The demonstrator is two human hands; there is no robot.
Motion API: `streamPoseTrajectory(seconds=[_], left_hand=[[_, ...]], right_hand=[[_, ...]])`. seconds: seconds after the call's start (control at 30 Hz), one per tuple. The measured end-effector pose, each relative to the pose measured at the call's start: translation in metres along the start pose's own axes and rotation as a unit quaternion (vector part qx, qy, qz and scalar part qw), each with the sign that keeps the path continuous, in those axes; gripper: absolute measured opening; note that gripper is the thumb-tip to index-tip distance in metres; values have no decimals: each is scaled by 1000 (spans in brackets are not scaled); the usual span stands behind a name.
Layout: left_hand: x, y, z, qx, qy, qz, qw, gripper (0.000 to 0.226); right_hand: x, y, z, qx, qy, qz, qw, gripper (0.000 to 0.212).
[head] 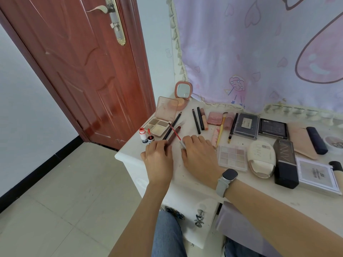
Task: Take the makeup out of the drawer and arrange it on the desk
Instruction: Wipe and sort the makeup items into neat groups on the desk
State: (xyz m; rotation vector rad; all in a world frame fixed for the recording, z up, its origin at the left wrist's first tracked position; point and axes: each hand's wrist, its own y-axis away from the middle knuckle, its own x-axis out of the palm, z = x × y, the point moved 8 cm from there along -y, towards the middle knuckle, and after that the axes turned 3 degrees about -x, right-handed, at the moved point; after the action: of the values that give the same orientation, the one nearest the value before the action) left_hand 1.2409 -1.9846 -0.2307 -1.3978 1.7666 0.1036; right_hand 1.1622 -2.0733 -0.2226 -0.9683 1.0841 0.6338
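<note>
Both forearms reach to the desk's [130,154] left corner: left hand [157,158] curls around a dark lip tube [171,137], right hand [197,154] pinches its red-tipped wand [175,133].

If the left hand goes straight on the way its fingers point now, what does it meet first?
Probably the small red-capped lip tint bottles, just beyond the left hand; its grip holds a dark maroon lip pencil. Depth is unclear.

On the bench [194,182], an open palette [159,125] sat at the left corner with a compact mirror [182,94] behind it. Pencils [198,121] lay right of the palette; boxes [259,125] lined the back right, before the curtain [259,52].
</note>
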Motion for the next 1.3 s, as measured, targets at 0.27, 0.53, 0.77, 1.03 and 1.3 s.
streamPoseTrajectory(seconds=[0.27, 0.53, 0.77, 1.03, 1.3], left_hand=[[-2, 1, 0, 10, 2, -12, 1000, 15], [-6, 3, -3, 22, 12, -27, 999, 14], [-6, 4, -5, 33, 5, -25, 999, 15], [-8, 5, -10, 62, 20, -26, 998, 19], [-40, 27, -47, 155, 71, -80, 982, 36]], right_hand=[[-16, 0, -7, -1, -34, -69, 997, 30], [-20, -50, -64, 81, 62, -16, 995, 28], [-1, -57, -60, 103, 131, 14, 986, 26], [-47, -46, -75, 147, 27, -73, 986, 29], [-84, 16, -87, 171, -402, -175, 882, 21]])
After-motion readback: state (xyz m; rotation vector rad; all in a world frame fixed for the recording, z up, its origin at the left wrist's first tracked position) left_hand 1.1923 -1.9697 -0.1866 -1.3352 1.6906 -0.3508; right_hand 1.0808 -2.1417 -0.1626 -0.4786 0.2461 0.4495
